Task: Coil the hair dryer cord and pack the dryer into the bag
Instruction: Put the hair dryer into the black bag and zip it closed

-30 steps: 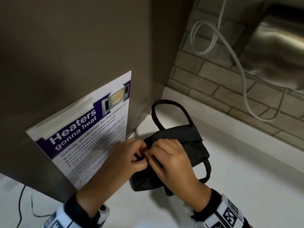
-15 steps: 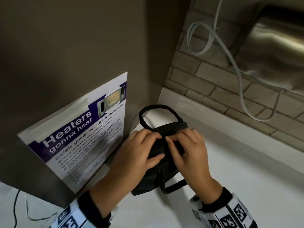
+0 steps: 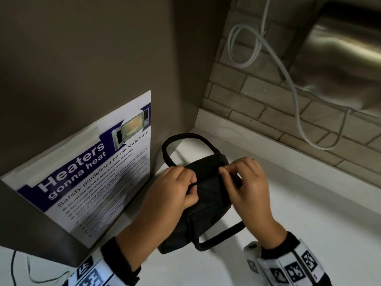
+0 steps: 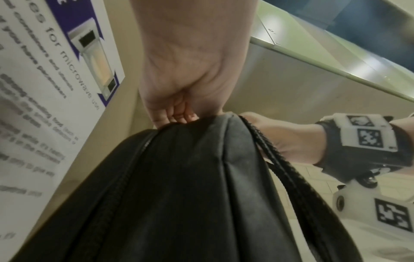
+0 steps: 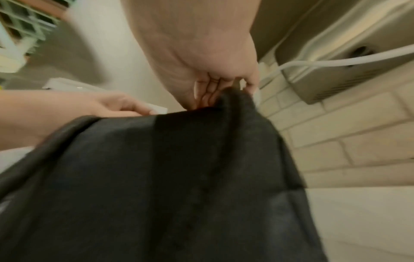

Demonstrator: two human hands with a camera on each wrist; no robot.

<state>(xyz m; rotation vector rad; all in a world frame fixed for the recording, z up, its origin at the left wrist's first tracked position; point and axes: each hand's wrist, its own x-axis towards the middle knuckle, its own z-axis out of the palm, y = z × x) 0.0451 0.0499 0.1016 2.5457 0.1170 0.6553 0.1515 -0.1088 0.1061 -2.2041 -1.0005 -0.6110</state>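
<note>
Soft black bag (image 3: pixel 208 195) lies on the table (image 3: pixel 309 223) beside the poster (image 3: pixel 99 172). Left hand (image 3: pixel 171 190) grips its top edge; right hand (image 3: pixel 245 182) pinches the far end. Fabric looks limp and light, so hold seams or handles (image 3: pixel 185 139). Dryer unseen.

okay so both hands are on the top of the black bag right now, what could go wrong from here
1. The right hand pinches only a small bit at the bag's top edge; that bit could slip free under a pull.
2. The left hand grips the other end, so opposing pulls might strain the top.
3. The lower handle lies loose on the white counter and could snag.
</note>
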